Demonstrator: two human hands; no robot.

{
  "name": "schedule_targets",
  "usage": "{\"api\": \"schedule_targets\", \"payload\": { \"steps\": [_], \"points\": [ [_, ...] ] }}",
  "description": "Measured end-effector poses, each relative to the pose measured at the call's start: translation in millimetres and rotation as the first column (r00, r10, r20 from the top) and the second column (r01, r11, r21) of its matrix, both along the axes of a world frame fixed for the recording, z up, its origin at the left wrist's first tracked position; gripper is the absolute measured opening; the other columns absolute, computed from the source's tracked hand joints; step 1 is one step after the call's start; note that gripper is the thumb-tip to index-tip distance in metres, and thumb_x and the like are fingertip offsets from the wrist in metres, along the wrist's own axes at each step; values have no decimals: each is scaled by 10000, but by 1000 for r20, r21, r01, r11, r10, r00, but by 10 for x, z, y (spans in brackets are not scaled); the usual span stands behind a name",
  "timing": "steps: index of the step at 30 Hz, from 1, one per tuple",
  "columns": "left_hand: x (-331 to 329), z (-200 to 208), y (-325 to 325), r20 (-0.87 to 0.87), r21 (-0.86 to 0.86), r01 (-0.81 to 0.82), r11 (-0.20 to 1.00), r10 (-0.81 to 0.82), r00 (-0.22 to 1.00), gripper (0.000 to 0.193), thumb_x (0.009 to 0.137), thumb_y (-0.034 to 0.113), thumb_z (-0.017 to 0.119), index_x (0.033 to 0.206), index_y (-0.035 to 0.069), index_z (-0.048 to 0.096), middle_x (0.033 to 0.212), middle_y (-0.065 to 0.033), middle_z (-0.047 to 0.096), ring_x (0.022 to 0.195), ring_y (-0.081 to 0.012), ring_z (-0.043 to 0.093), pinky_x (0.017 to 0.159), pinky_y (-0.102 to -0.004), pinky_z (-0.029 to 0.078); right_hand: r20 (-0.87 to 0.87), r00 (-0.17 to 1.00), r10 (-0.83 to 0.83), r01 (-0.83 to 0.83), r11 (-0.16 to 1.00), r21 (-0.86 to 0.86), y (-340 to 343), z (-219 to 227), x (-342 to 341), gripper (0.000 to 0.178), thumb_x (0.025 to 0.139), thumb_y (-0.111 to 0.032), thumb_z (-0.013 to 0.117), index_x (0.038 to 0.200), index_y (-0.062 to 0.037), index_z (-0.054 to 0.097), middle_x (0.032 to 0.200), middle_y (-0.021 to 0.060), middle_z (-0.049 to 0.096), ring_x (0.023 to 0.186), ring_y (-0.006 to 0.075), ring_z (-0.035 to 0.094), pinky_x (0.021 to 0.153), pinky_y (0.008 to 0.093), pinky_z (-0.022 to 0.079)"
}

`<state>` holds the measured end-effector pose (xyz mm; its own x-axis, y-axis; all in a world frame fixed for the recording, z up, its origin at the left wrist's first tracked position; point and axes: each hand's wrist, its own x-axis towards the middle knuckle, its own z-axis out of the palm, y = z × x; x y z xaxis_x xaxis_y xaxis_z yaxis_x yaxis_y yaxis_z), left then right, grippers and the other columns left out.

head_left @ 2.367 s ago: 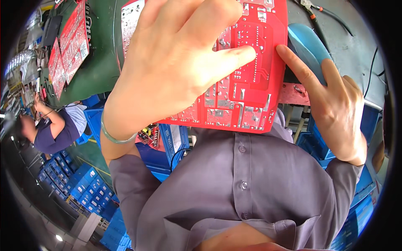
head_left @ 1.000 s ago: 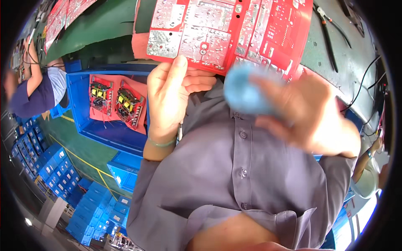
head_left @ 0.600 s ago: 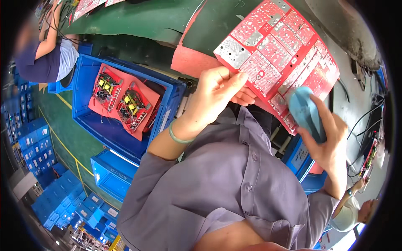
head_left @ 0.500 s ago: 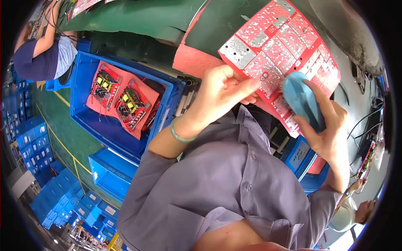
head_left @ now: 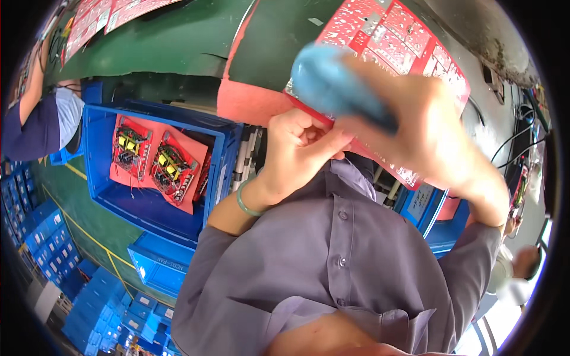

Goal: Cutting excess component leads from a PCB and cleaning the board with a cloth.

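Observation:
A large red circuit board panel (head_left: 404, 41) with silvery speckled patches lies tilted on the bench in front of me. Its near left edge is pinched between thumb and fingers of my left hand (head_left: 297, 145), a green bangle on that wrist. Blurred by motion, my right hand (head_left: 424, 127) grips a blue scrubbing brush (head_left: 323, 77) over the panel's left part. The brush and hand hide much of the panel's left and near side. Whether the bristles touch the surface I cannot tell.
To the left, a blue crate (head_left: 101, 204) holds two red boards (head_left: 172, 172) with wired parts on pink sheets. More red panels (head_left: 113, 18) lie at the far left of the green bench (head_left: 172, 50). A co-worker's arm (head_left: 29, 95) shows at left. Cables (head_left: 519, 139) run along the right.
My right hand has swept the brush left across the panel. The whole view has shifted somewhat, and my left hand keeps hold of the panel's edge.

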<state>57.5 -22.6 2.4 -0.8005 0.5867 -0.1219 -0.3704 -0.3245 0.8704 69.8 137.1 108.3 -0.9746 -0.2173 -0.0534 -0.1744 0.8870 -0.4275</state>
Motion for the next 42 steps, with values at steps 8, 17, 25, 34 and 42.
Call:
{"api": "schedule_targets", "payload": {
  "steps": [8, 17, 25, 34, 42],
  "points": [
    [27, -3, 7, -15, -16, 8, 1000, -8, 1000, 78, 809, 20, 653, 818, -43, 607, 726, -80, 636, 587, -103, 601, 515, -208, 492, -250, 948, -199, 220, 973, 62, 592, -159, -285, 409, 725, -206, 705, 1059, 4, 594, 746, 174, 641, 639, 202, 639, 602, 321, 496],
    [54, 51, -10, -25, -126, -7, 992, 4, 1000, 96, 815, 65, 645, 821, -7, 582, 777, -103, 646, 571, -133, 600, 470, -212, 463, -338, 906, -256, 293, 954, 62, 754, -183, -723, 442, 688, -260, 722, 1039, -22, 599, 815, 199, 636, 715, 309, 639, 647, 365, 499],
    [-21, 39, -11, -54, 70, -162, 984, 165, 985, 298, 813, -67, 592, 1033, -2, 402, 910, -102, 576, 850, -128, 600, 683, -216, 496, -61, 911, -407, 393, 905, -163, 1208, -2, 285, 501, 692, -180, 701, 1149, -23, 569, 943, 127, 646, 850, 154, 604, 803, 313, 465],
    [-124, 272, 176, -94, 67, 15, 998, -9, 996, 585, 837, -78, 515, 1339, -28, 218, 1211, -136, 472, 1096, -171, 513, 927, -302, 434, 73, 879, -471, 474, 880, -22, 1116, 139, 466, 478, 672, -147, 693, 1122, -31, 580, 762, 151, 634, 694, 272, 629, 650, 373, 487],
    [-195, 306, 222, 47, 13, 36, 999, -36, 998, 625, 827, -72, 528, 1366, 38, 231, 1310, -98, 399, 1176, -175, 438, 995, -333, 361, -196, 907, -373, 376, 926, -23, 912, -50, -602, 342, 732, -235, 631, 991, -11, 607, 819, 243, 623, 815, 387, 609, 745, 424, 481]
  ]
}}
